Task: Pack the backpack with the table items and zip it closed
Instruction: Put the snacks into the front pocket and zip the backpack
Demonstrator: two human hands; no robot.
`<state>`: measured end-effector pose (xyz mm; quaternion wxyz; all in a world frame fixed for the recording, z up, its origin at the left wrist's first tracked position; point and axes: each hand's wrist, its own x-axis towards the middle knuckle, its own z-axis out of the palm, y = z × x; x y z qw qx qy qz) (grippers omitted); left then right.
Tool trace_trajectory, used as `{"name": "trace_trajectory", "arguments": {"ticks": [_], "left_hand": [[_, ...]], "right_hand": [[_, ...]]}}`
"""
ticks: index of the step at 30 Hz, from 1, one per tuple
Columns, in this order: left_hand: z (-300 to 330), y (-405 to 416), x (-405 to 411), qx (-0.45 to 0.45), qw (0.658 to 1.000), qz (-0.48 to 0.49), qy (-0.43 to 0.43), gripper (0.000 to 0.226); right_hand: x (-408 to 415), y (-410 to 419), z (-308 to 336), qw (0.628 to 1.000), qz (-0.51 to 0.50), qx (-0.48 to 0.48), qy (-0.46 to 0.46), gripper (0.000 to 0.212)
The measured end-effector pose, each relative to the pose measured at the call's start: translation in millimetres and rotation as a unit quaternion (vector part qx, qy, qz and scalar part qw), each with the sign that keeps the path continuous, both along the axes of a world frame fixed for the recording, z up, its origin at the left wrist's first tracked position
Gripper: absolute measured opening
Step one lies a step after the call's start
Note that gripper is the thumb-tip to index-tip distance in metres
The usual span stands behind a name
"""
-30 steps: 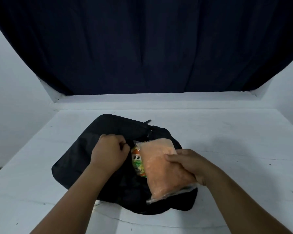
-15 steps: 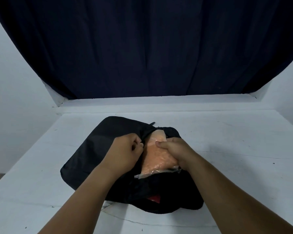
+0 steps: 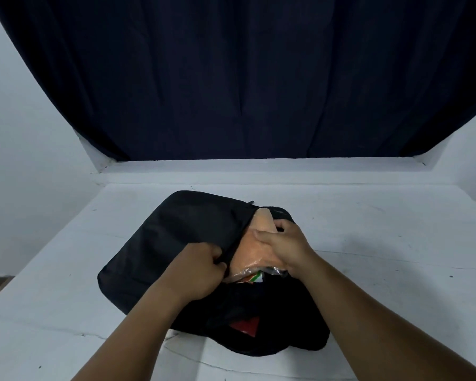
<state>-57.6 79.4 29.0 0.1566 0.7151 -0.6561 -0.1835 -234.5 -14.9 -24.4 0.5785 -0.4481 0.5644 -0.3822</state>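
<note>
The black backpack (image 3: 176, 243) lay flat on the white bench (image 3: 382, 229), its main opening facing up and to the right, and packing was well under way but not finished. The left hand (image 3: 201, 268) had its fingers clenched on the dark edge of the opening, holding the flap lifted so the mouth stayed wide. The right hand (image 3: 282, 246) rested on top of a clear plastic bag of orange contents (image 3: 252, 250), fingers curled over its upper part and pressing it down into the opening; whether the thumb was round the bag's far side could not be told. Most of that bag was already inside the mouth, with only its pale top corner and its crinkled lower edge showing. Beneath that edge a small printed packet (image 3: 254, 277) in orange, green and white peeked out, also within the opening. Lower on the backpack a red patch (image 3: 248, 325) showed against the black cloth; whether it was a label or another item could not be told. No loose items were visible on the bench around the backpack, so by appearance this was among the last things to go in. The zip was plainly still undone, and closing it remained the main step left.
</note>
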Motion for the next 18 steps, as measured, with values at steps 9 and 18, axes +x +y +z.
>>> {"name": "trace_trajectory", "arguments": {"ticks": [9,18], "left_hand": [[10.3,3.8,-12.3,-0.057,0.996,0.032,-0.053,0.044],[4.1,1.4,-26.5,-0.091,0.992,0.076,-0.048,0.037]], "right_hand": [[34.5,21.4,-3.6,0.991,-0.066,0.053,-0.103,0.044],[42.3,21.5,-9.7,0.995,-0.020,0.025,-0.097,0.038]]}}
